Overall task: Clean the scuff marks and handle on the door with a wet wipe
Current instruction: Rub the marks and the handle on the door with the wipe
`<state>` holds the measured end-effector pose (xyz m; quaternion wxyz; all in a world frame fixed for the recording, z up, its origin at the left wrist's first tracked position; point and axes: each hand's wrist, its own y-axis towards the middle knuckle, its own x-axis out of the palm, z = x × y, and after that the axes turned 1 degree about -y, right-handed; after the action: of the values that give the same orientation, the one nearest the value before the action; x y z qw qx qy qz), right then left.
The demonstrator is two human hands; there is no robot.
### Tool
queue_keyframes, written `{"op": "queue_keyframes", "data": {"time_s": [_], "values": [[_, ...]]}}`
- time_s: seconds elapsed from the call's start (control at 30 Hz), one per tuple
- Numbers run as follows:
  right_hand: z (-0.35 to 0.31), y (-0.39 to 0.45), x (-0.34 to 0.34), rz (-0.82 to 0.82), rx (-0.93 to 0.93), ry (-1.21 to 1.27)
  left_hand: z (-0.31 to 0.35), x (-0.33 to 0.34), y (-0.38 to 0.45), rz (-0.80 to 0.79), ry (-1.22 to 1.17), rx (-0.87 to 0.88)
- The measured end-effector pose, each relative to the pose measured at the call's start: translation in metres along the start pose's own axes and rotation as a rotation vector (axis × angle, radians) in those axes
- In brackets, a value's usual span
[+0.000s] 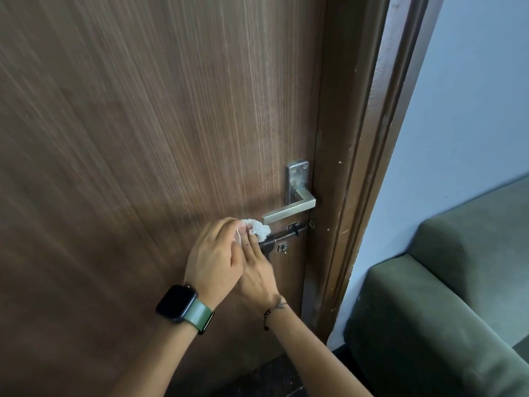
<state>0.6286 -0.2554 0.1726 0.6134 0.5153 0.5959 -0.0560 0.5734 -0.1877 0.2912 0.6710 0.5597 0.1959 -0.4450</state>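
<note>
A brown wood-grain door (148, 124) fills most of the view. Its metal lever handle (289, 212) sticks out to the left from a steel plate (297, 174) near the door's right edge. A crumpled white wet wipe (257, 228) sits just below the lever's free end. My left hand (214, 259), with a watch on its wrist, and my right hand (259, 272) are pressed together below the handle, and both pinch the wipe at their fingertips. The right hand's fingers are partly hidden behind the left hand.
A dark slide bolt (286, 234) runs across the door just under the handle, right beside the wipe. The brown door frame (352, 167) shows chipped spots. A green sofa (446, 296) stands close on the right, against a pale blue wall (463, 110).
</note>
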Motion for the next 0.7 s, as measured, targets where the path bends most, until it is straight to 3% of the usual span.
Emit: {"op": "queue_keyframes", "data": {"time_s": [0.07, 0.17, 0.33, 0.53, 0.7], "values": [[0.023, -0.004, -0.01, -0.028, 0.135, 0.002, -0.002, -0.002, -0.001, 0.004, -0.008, 0.018], [0.043, -0.001, -0.027, 0.058, 0.352, 0.044, -0.005, -0.002, -0.002, -0.009, -0.008, 0.001], [0.013, 0.01, -0.028, 0.039, 0.089, 0.028, -0.001, 0.0, -0.001, -0.029, 0.002, -0.007], [-0.008, 0.042, -0.027, 0.209, 0.276, 0.099, -0.006, -0.007, 0.008, 0.002, -0.007, -0.008], [-0.014, 0.007, -0.005, -0.015, 0.21, 0.036, -0.01, -0.011, 0.007, 0.041, -0.004, 0.0]]}}
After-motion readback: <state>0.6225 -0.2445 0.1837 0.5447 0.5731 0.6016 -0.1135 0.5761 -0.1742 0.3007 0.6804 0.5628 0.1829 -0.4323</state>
